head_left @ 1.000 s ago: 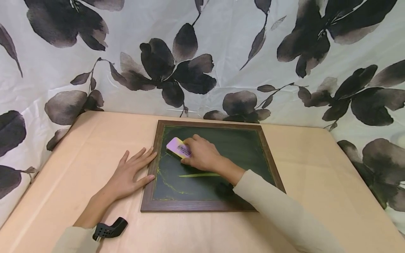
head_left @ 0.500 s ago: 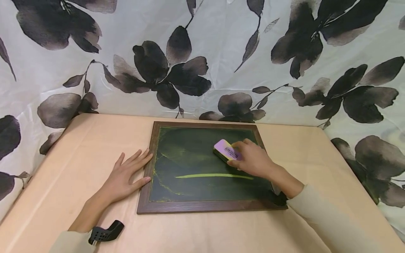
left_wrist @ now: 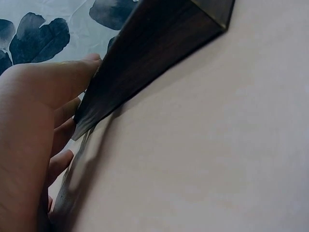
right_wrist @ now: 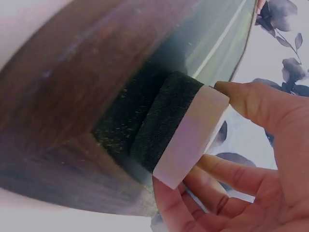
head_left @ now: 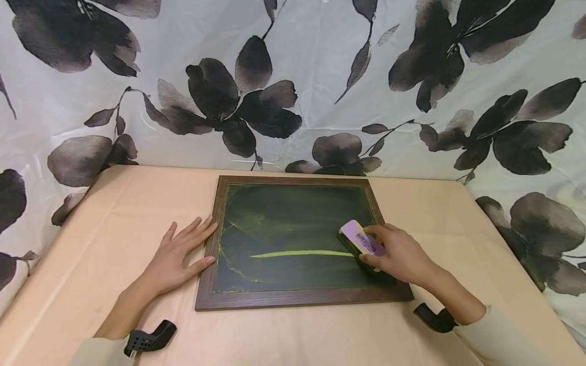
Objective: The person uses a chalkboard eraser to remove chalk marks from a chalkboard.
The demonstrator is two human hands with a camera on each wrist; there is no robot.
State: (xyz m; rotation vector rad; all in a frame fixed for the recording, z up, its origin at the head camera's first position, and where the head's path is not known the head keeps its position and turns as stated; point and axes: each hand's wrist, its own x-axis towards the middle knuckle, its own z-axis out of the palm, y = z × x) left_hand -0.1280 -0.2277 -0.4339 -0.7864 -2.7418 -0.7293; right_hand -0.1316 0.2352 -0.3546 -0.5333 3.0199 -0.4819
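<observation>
A dark green chalkboard [head_left: 293, 223] in a brown wooden frame [head_left: 297, 299] lies flat on the table. A yellow chalk line [head_left: 302, 253] runs across its lower half. My right hand [head_left: 398, 256] grips a pink-topped eraser [head_left: 361, 243] with a black pad and presses it on the board at the line's right end. In the right wrist view the eraser [right_wrist: 186, 130] has its black pad against the board, near the frame's corner [right_wrist: 72, 159]. My left hand [head_left: 176, 256] lies flat on the table, fingers straight, touching the frame's left side [left_wrist: 145, 53].
A peach cloth covers the table [head_left: 458, 223]. A white curtain with large dark flowers [head_left: 293, 81] hangs close behind the table and at both sides. Black wrist mounts [head_left: 148, 339] sit at both sleeves.
My right hand has swept the eraser from the board's upper left across to the right, then down to the right end of the yellow line. The left hand has stayed put.
</observation>
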